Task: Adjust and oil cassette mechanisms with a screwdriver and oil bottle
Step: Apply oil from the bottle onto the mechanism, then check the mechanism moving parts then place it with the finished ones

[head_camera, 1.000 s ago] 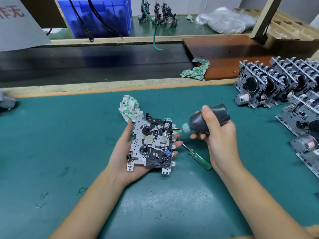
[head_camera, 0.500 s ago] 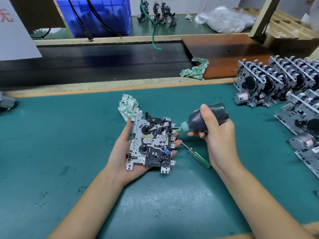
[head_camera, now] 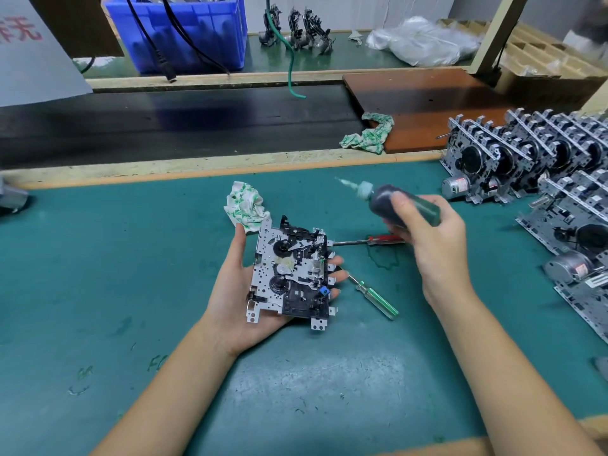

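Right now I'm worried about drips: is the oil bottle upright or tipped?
Tipped. The oil bottle lies nearly sideways in the right hand, its nozzle pointing up-left, clear of the cassette mechanism in the left hand.

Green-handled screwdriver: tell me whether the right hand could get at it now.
Probably not yet: the right hand grips the oil bottle. The green-handled screwdriver lies uncovered on the mat beside it.

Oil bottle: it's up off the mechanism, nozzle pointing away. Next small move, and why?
Probably set the oil bottle down on the green mat and free the right hand. The nozzle is clear of the cassette mechanism in the left hand, so oiling looks finished. Two screwdrivers lie beside it, the green-handled one nearest.
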